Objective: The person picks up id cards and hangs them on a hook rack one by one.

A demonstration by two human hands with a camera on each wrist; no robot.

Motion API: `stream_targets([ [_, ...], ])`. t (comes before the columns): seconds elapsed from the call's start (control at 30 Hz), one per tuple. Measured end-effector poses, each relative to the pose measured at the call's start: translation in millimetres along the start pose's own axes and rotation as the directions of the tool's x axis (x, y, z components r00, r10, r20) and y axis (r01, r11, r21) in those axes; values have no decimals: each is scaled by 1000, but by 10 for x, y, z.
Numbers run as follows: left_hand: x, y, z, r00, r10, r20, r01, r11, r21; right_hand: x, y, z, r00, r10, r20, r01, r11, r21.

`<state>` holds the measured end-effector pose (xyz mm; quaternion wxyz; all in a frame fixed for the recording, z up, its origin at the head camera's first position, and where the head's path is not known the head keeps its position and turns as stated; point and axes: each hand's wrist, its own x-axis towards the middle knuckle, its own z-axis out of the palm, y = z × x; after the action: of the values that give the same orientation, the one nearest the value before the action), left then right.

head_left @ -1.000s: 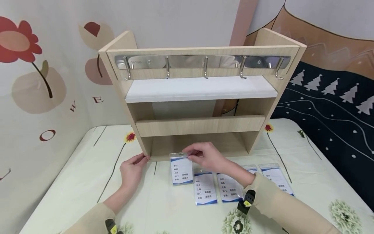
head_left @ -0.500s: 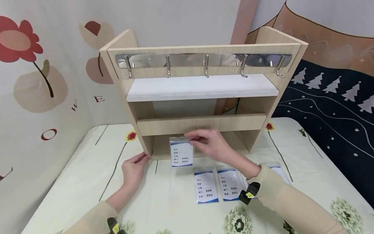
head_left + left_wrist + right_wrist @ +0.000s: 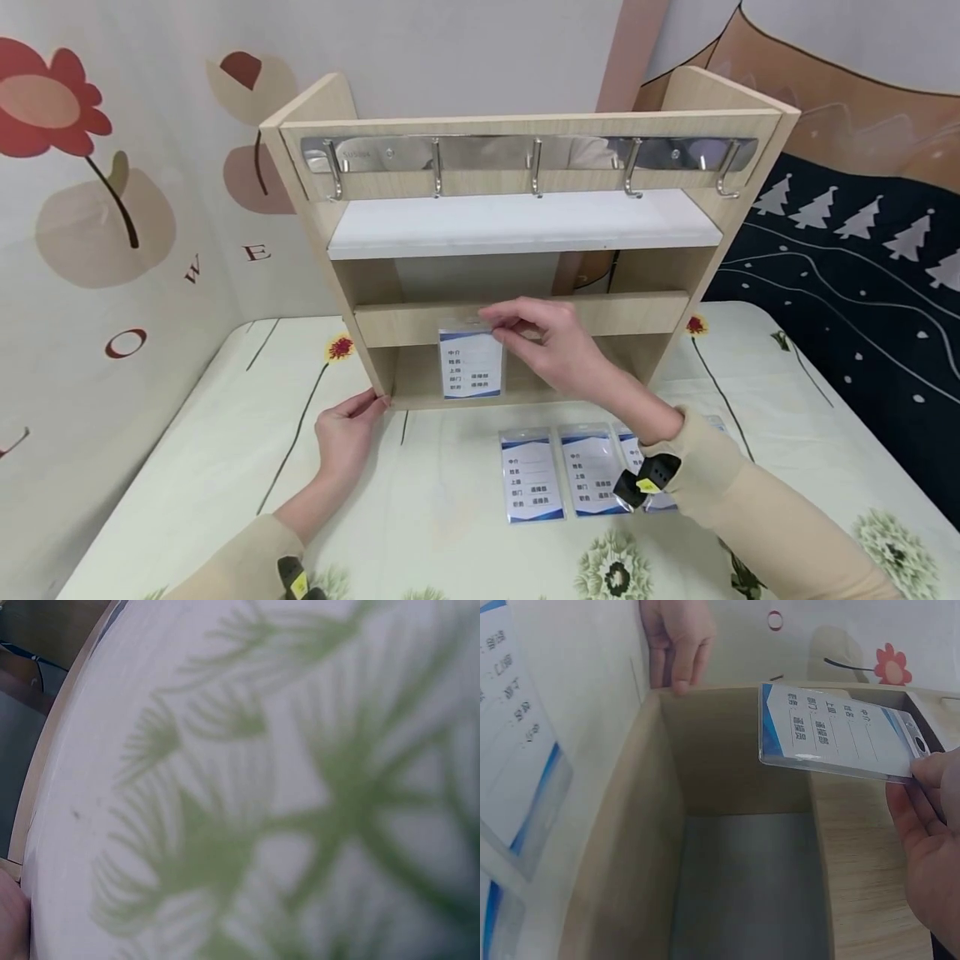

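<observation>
My right hand pinches the top edge of a clear badge holder with a blue-and-white card inside. Held upright, it is in front of the lower opening of a wooden shelf. The right wrist view shows thumb and fingers on the slotted end of this badge holder. At the shelf's lower left corner, my left hand grips the side panel's edge between thumb and fingers. Several more badge holders lie in a row on the tablecloth, partly hidden by my right arm.
A metal rail with several hooks runs along the shelf's upper board, bare of hung things. Below it lies a white shelf board, then a wooden crossbar. Flowered cloth covers the table.
My right hand has lifted the badge holder off the tablecloth, up to the lower crossbar's height. My left hand stays at the shelf corner.
</observation>
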<state>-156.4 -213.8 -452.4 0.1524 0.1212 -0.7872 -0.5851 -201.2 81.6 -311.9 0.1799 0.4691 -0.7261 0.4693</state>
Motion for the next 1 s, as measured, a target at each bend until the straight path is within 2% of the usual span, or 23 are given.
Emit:
stream_targets([
  [0.23,-8,25,13,1000,-5,13,5,1000,-8,120,-33,-22,997,-60,-43,58,997,-46],
  [0.47,-8,18,0,1000,-12,9,12,1000,-12,249,-106,33,992,-97,-85,94,995,-39],
  [0.7,-17,17,-14,1000,5,7,-5,1000,-2,383,-174,81,977,-146,-158,139,989,-56],
  [1.0,-9,31,-10,1000,-13,15,13,1000,1,518,-258,171,959,-184,-214,175,983,-62],
])
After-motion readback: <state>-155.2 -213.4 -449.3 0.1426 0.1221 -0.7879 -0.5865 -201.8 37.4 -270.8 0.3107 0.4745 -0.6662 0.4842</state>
